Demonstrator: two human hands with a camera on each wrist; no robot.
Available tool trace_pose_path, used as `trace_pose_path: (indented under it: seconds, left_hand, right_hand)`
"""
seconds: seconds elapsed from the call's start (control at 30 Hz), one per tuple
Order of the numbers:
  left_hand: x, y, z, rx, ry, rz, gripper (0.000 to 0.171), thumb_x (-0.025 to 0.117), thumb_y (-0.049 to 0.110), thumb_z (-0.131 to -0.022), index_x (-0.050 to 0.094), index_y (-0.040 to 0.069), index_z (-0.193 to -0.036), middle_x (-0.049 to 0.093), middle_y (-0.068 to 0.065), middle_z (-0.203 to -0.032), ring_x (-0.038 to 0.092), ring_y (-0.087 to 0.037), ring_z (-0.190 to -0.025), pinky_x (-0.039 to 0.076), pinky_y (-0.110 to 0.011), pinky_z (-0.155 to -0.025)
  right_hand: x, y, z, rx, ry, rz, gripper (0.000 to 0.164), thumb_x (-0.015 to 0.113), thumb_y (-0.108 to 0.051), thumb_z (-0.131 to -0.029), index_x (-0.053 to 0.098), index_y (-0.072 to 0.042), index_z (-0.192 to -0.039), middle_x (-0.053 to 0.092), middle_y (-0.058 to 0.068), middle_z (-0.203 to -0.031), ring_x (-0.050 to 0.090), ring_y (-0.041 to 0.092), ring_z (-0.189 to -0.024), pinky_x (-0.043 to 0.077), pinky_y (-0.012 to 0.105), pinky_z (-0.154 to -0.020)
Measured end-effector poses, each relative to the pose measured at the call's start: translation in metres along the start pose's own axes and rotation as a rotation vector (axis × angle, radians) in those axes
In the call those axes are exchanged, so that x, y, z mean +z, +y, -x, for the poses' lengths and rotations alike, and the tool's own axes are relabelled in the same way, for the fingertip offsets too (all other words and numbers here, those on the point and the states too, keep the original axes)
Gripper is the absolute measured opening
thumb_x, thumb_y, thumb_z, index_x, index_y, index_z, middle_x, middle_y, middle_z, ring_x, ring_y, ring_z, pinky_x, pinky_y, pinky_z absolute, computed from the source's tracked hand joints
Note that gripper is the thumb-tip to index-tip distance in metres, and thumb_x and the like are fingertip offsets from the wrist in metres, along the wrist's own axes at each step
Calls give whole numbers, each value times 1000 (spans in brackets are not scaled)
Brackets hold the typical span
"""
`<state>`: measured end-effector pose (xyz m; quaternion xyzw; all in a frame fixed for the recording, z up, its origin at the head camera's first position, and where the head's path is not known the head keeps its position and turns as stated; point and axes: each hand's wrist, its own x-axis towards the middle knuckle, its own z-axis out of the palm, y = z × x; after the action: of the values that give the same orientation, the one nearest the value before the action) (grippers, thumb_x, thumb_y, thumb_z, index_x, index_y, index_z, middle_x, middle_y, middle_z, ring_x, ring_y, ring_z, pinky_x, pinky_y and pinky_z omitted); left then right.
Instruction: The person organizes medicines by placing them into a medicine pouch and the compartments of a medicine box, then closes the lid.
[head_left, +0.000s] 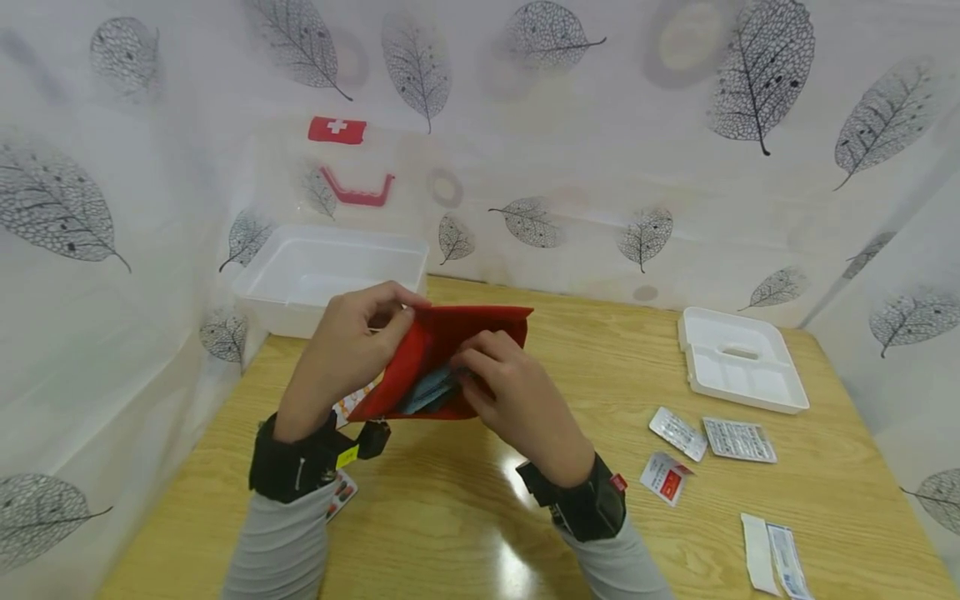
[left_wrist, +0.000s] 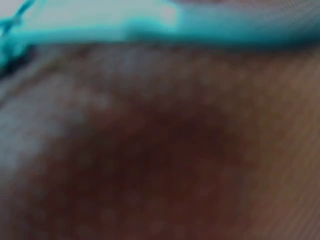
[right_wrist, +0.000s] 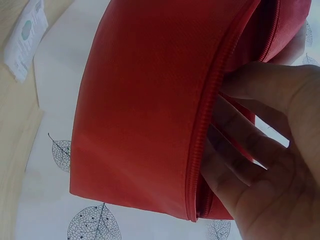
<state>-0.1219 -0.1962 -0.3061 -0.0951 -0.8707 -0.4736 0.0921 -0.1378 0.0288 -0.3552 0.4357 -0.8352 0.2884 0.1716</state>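
Note:
A red zippered pouch (head_left: 480,321) is held up over the table with its mouth spread. My left hand (head_left: 352,337) grips the pouch's left rim between thumb and fingers. Into the opening reaches my right hand (head_left: 513,392), its fingers beside a light-blue packet (head_left: 431,390) inside. From the right wrist, the same pouch (right_wrist: 140,110) shows its zipper running along the mouth, and the right hand (right_wrist: 270,145) has its fingertips hidden within, so I cannot tell whether they pinch anything. The left wrist view is a close, dark blur under a turquoise band.
A white box (head_left: 270,292) stands at the back left. At right lie a white tray (head_left: 742,379), blister packs (head_left: 738,440), a small red-and-white packet (head_left: 666,477) and white strips (head_left: 761,554). Another blister pack (head_left: 342,493) shows beside the left wrist. A leaf-patterned curtain (head_left: 570,150) encloses the table.

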Motion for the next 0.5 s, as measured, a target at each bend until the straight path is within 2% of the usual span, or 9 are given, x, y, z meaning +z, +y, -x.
trace_pose_path:
  seconds: [0.2, 0.37, 0.5]
  left_hand:
    - [0, -1, -1, 5, 12, -3, 24, 53, 11, -101, 74, 14, -111, 75, -5, -104, 73, -18, -87, 59, -38, -75]
    - [-3, -4, -2, -2, 46, -35, 24, 53, 11, -101, 74, 16, -110, 75, -3, -98, 71, -17, -84, 57, -36, -76]
    - [-4, -6, -1, -8, 50, -44, 24, 52, 12, -101, 74, 14, -111, 75, -4, -98, 71, -19, -87, 57, -38, -80]
  right_hand:
    - [-6, 3, 3, -15, 56, -38, 15, 72, -5, -91, 73, -11, -105, 63, -1, -110, 55, 17, -103, 52, 30, -87]
    - [-15, 4, 10, 16, 127, -80, 13, 69, -6, -92, 72, -11, -104, 63, -1, -106, 56, 13, -95, 51, 28, -77]
    - [-20, 5, 12, 28, 150, -106, 12, 67, -6, -93, 71, -10, -103, 63, 1, -104, 57, 11, -87, 50, 27, -69]
